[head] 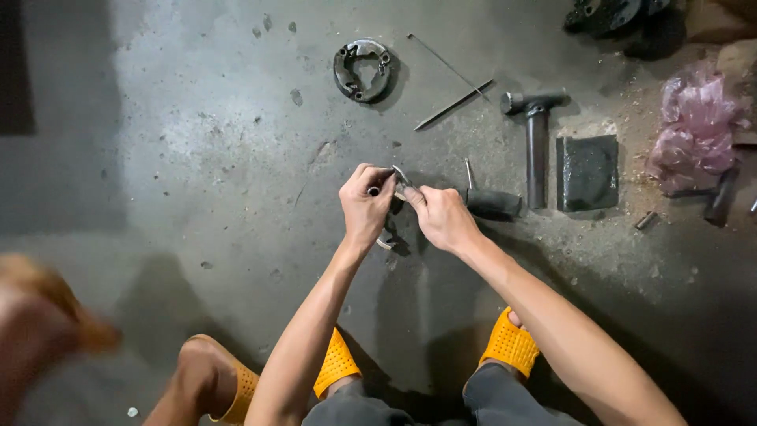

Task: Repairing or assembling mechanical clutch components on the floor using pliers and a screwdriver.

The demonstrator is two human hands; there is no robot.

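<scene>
My left hand (365, 207) and my right hand (441, 218) meet over the concrete floor, both gripping a small curved metal part (400, 180) between the fingertips. A small round end of the part shows by my left thumb. More of the metal piece hangs below my left hand (386, 241), mostly hidden. Just to the right of my right hand lies a short dark cylinder (494, 204) with a thin pin sticking up from it.
A hammer (537, 138), a dark rectangular block (587, 172), a round metal plate with cut-outs (362, 69), thin rods (453, 105) and a pink plastic bag (695, 134) lie on the floor. Orange sandals (511, 344) are near; another person's foot (206, 380) is at lower left.
</scene>
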